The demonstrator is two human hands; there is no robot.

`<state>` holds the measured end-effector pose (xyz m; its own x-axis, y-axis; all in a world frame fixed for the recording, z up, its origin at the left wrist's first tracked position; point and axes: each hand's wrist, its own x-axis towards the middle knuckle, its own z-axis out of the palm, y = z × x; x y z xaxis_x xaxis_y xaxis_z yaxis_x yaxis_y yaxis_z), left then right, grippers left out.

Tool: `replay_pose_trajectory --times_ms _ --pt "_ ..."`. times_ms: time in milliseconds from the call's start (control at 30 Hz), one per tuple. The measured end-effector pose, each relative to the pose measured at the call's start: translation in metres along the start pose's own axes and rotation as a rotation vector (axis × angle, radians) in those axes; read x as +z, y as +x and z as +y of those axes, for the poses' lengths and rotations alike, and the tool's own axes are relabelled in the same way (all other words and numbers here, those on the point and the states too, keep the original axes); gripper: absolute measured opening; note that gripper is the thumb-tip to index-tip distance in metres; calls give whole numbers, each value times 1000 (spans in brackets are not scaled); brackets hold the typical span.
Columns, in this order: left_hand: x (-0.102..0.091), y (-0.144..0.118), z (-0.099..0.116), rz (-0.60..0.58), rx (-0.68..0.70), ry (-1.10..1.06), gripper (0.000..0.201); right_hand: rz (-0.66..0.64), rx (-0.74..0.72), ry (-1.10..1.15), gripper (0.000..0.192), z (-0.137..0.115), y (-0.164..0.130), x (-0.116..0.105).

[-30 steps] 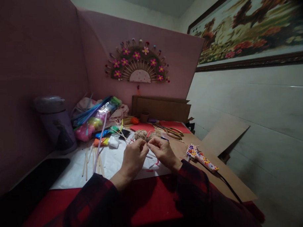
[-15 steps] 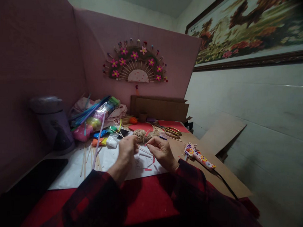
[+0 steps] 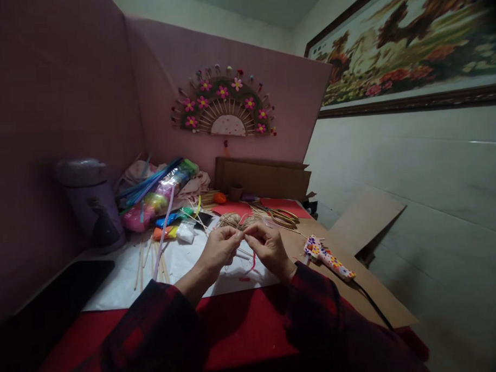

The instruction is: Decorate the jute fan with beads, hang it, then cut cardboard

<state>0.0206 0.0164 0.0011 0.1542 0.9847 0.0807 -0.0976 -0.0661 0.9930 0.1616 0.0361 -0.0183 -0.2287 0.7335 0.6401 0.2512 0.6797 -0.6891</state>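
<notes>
A: Pink partition walls, a flower fan decoration (image 3: 224, 108) pinned up, a cluttered table (image 3: 373, 290).

B: And the hands?

A: Left hand (image 3: 218, 251) and right hand (image 3: 268, 247) meet fingertip to fingertip, pinching a thin red strand (image 3: 251, 266) above the white sheet (image 3: 181, 264). Jute twine ball (image 3: 229, 220) just behind, patterned glue gun (image 3: 326, 256) to the right.

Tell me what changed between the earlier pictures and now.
The left hand, which had drawn away to the left half a second ago, has come back so its fingertips meet those of the right hand again over the white sheet. What they pinch is too small to tell. The twine ball, glue gun and scissors lie unchanged.
</notes>
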Motion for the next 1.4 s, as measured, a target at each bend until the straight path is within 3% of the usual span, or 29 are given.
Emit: replay_pose_trajectory --times_ms 233,400,567,733,1100,1200,1300,1400 --pt "-3 5 -5 90 208 452 15 -2 -14 -135 8 -4 1 0" --pt "-4 4 -7 145 333 741 13 -32 -42 -298 9 -5 0 1" --pt "0 1 -9 187 343 1015 19 -66 -21 -341 11 -3 -1 4" --pt "7 0 -8 228 319 1181 23 -17 -35 -332 11 -2 -3 7" --pt "13 -3 -9 299 305 1228 19 14 -148 -489 13 -1 -7 11" --pt "-2 1 -3 377 312 1162 20 52 -173 -463 13 -6 -10 13" --pt "-28 7 7 492 325 1052 23 112 -107 -319 12 -13 -12 12" --pt "-41 11 12 470 361 906 24 114 -14 -148 14 -17 -11 10"
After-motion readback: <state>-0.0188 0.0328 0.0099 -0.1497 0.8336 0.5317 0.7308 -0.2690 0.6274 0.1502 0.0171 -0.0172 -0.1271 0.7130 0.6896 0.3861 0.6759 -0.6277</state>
